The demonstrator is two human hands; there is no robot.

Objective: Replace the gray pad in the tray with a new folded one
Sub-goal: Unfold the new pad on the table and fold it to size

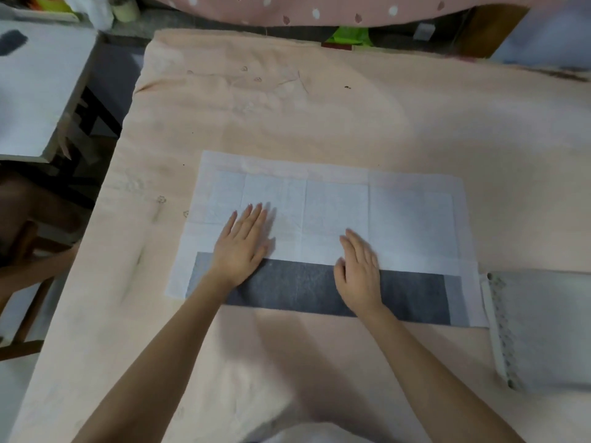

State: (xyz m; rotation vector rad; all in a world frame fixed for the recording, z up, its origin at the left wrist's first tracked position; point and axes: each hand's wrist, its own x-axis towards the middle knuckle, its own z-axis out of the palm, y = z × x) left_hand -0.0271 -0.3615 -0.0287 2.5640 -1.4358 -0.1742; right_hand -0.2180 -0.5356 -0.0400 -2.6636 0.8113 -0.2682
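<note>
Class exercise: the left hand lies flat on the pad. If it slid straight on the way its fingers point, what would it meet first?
The left hand points up and slightly right across the white pad. It would cross a fold crease first, then the pad's far edge, then bare peach cloth. Nothing upright seems to block it.

A home bedroom, peach bedsheet (319, 107) under the hands, pink dotted quilt (319, 8) beyond them, lace-trimmed pillow (543, 330) to their right

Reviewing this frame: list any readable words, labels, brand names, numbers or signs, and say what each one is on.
None can be read.
The pad under the left hand and right hand: blank, only fold creases.
The peach cloth: faint embroidered motifs, no letters.
The objects along the top edge: too blurred to tell.
</note>
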